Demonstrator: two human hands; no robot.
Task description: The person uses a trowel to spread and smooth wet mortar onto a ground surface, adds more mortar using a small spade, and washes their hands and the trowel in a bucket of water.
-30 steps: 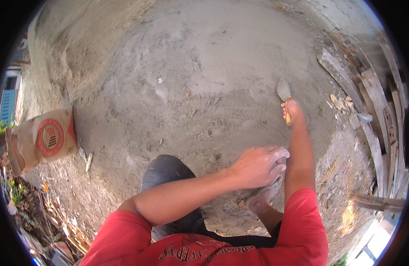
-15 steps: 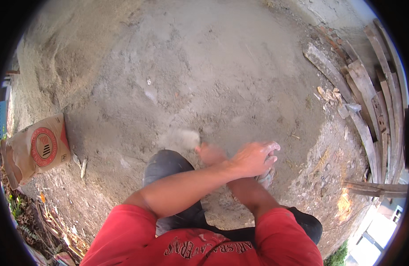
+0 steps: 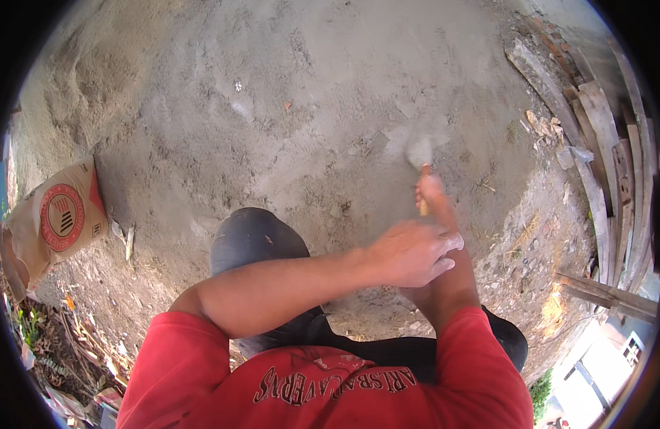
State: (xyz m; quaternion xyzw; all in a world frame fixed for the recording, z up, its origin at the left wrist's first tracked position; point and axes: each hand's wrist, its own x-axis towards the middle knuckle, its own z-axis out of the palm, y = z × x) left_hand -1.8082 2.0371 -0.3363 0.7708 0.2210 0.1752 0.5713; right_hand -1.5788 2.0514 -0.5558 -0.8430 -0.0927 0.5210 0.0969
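Observation:
My right hand [image 3: 434,194] is closed around the wooden handle of a small trowel [image 3: 419,151]. The trowel's pale, blurred blade lies against the wet grey mortar [image 3: 323,86] ahead of me. My left arm crosses in front of my body, and my left hand [image 3: 416,252] hangs over my right forearm. Its dusty fingers are loosely bent and apart, with nothing visible in them. Whether it touches that forearm is hard to tell.
An opened brown paper sack [image 3: 62,214] stands on the left. Long wooden boards [image 3: 602,136] are stacked along the right edge, with crumpled paper scraps [image 3: 544,127] beside them. Plants and litter [image 3: 51,357] lie at the lower left. My bent knee [image 3: 258,239] is close to the mortar.
My right hand has moved forward and to the right, carrying the trowel from near my knee to farther out on the mortar. My left hand has shifted slightly right.

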